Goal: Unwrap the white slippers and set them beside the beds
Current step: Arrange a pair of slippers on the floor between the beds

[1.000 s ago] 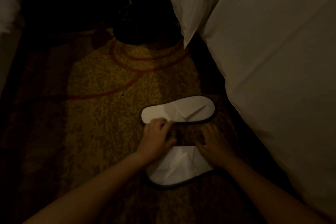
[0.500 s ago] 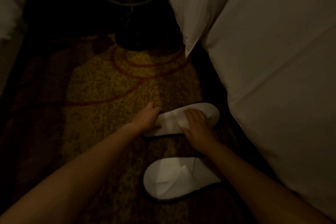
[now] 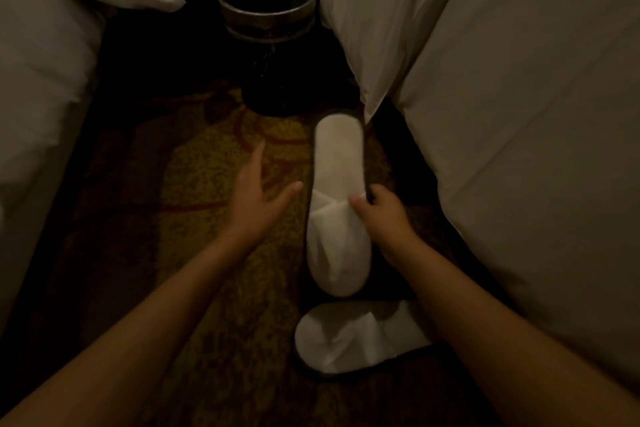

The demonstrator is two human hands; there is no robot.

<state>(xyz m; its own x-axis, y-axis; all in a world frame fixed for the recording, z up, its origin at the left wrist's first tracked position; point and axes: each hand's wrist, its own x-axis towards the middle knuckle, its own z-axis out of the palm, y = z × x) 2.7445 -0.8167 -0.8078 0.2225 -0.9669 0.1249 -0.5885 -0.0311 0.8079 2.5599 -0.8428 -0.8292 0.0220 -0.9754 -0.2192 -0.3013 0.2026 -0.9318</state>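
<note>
Both white slippers are out of any wrapping, as far as the dim light shows: no plastic or paper band is visible on either one, so the unwrapping part of the task looks finished. What remains is the placing.

The far slipper point(image 3: 337, 204) lies lengthwise on the patterned carpet point(image 3: 207, 184), its heel end pointing toward the waste bin point(image 3: 266, 42) and its toe end toward the person. It sits close to the right bed point(image 3: 519, 149), just beside the hanging corner of the bedding. The right hand point(image 3: 382, 211) grips this slipper at its right edge, thumb on top near the mouth of the toe cover and fingers curled under the side. Whether the slipper rests flat on the carpet or is slightly raised cannot be told.

The left hand point(image 3: 258, 198) holds nothing; it is spread open with fingers apart, hovering over the carpet just left of the slipper and not touching it.

The near slipper point(image 3: 356, 336) lies crosswise on the carpet, close to the toe of the far one and partly hidden under the right forearm. The two slippers lie roughly at a right angle, so they do not yet form a neat pair.

Judging from this, the pair for the right bed is nearly set, needing only alignment. No slippers show beside the left bed point(image 3: 38, 97), so that side may be left to do.
</note>
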